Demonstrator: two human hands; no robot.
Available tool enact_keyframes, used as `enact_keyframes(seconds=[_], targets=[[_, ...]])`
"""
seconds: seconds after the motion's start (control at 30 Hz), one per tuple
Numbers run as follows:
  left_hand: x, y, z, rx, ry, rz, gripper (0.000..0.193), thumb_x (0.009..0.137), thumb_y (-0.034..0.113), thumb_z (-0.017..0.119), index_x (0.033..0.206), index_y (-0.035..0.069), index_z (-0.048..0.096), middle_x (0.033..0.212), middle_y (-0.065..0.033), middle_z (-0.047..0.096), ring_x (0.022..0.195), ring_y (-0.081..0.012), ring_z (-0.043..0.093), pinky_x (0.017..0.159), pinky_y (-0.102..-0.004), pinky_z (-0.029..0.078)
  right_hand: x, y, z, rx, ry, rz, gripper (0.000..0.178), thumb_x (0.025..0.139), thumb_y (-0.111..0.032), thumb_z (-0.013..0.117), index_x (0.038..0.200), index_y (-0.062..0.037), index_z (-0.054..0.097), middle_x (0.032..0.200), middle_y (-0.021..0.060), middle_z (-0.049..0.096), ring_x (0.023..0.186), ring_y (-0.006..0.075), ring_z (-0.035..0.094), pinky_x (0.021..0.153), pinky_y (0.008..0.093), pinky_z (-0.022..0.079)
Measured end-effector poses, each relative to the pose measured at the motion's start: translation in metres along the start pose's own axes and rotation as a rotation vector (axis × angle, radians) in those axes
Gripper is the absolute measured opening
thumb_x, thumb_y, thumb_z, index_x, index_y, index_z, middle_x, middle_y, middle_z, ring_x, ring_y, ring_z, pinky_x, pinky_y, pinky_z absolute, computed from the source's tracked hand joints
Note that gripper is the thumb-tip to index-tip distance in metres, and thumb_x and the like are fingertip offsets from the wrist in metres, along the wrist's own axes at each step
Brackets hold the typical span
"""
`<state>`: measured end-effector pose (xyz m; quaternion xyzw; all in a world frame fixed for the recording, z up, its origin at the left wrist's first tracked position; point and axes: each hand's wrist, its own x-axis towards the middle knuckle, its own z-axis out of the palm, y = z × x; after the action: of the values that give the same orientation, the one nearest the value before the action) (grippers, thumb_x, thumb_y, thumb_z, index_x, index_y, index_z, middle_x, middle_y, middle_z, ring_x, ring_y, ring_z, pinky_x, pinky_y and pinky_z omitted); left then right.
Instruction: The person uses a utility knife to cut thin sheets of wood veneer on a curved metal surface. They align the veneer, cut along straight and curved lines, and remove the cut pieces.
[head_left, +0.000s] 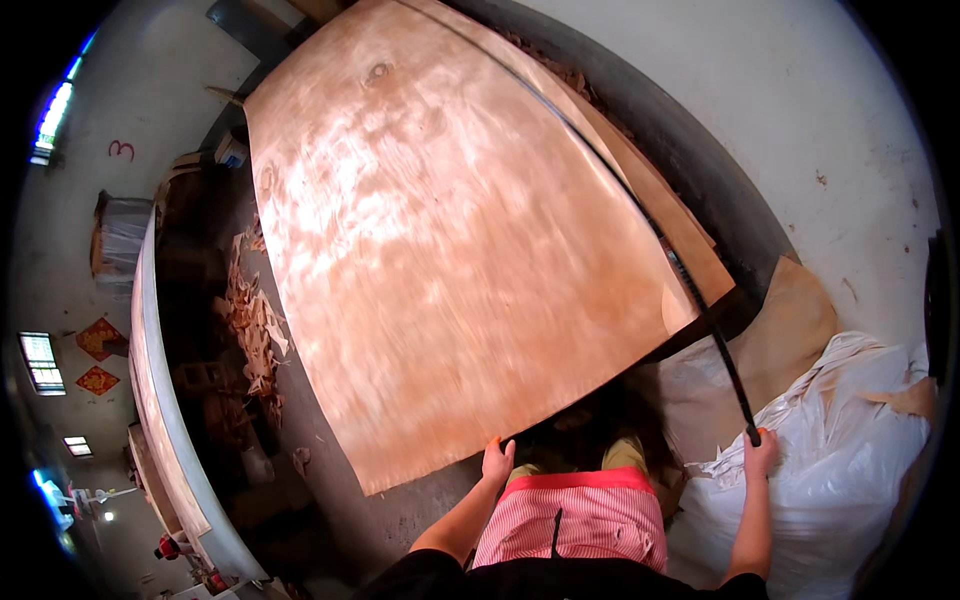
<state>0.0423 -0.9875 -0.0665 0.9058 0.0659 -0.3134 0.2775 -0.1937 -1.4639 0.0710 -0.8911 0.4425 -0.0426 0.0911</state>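
A broad, thin sheet of wood veneer (450, 260), reddish-brown with wavy grain and a knot at its far end, stretches away in front of me. My left hand (498, 462) is closed on its near edge, with the fingers bent at the rim. Off to the right, my right hand (761, 453) is wrapped round the near end of a long, thin black rod (690, 285). This rod runs forward from my fist and lies along the right side of the sheet. Its far end leaves the top of the view.
Other veneer sheets (705, 275) lie under the right edge. White plastic wrapping (840, 470) bulges by my right arm, near a pale wall (800, 120). Veneer scraps (255, 325) litter the floor at left, beside a long pale-edged table (165, 400).
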Motion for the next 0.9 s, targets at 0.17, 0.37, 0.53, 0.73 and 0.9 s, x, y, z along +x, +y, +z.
enact_keyframes(seconds=[0.17, 0.37, 0.53, 0.73, 0.9], targets=[[0.005, -0.007, -0.015, -0.091, -0.024, 0.141, 0.053, 0.083, 0.038, 0.05, 0.114, -0.005, 0.047, 0.103, -0.0251, 0.055, 0.098, -0.0349, 0.053, 0.086, -0.0371, 0.041, -0.047, -0.054, 0.032, 0.177, -0.037, -0.087, 0.026, 0.063, -0.026, 0.068, 0.07, -0.0055, 0.055, 0.07, 0.0139, 0.051, 0.069, 0.0339, 0.052, 0.061, 0.043, 0.041], [-0.003, -0.04, -0.071, -0.178, -0.056, 0.079, 0.052, 0.082, 0.038, 0.052, 0.111, -0.006, 0.05, 0.101, -0.0264, 0.056, 0.095, -0.0349, 0.055, 0.082, -0.0382, 0.043, -0.117, -0.136, 0.048, 0.19, -0.223, 0.1, 0.04, 0.074, -0.043, 0.059, 0.074, -0.0031, 0.058, 0.07, 0.0189, 0.06, 0.071, 0.0382, 0.057, 0.062, 0.046, 0.043], [0.001, -0.089, -0.118, -0.116, -0.04, 0.098, 0.05, 0.081, 0.036, 0.053, 0.109, -0.005, 0.052, 0.101, -0.0256, 0.057, 0.096, -0.0352, 0.055, 0.083, -0.0383, 0.043, -0.219, -0.063, 0.075, 0.051, -0.368, 0.339, 0.047, 0.078, -0.047, 0.052, 0.076, -0.0013, 0.059, 0.071, 0.0175, 0.061, 0.073, 0.0361, 0.058, 0.066, 0.0445, 0.044], [-0.013, -0.18, -0.154, 0.028, 0.012, 0.099, 0.048, 0.08, 0.036, 0.053, 0.106, -0.005, 0.055, 0.104, -0.0231, 0.057, 0.098, -0.0348, 0.054, 0.087, -0.0377, 0.042, -0.258, -0.13, 0.008, 0.079, -0.496, 0.37, 0.049, 0.08, -0.049, 0.047, 0.081, -0.002, 0.062, 0.077, 0.0143, 0.063, 0.077, 0.0332, 0.059, 0.071, 0.0426, 0.044], [-0.051, -0.2, -0.16, -0.014, -0.04, 0.162, 0.045, 0.082, 0.036, 0.051, 0.102, -0.004, 0.056, 0.101, -0.0216, 0.058, 0.096, -0.0344, 0.055, 0.084, -0.0375, 0.043, -0.273, -0.172, 0.037, 0.232, -0.327, 0.23, 0.048, 0.078, -0.049, 0.051, 0.075, -0.0036, 0.064, 0.069, 0.0135, 0.063, 0.07, 0.0301, 0.061, 0.066, 0.0369, 0.045]])
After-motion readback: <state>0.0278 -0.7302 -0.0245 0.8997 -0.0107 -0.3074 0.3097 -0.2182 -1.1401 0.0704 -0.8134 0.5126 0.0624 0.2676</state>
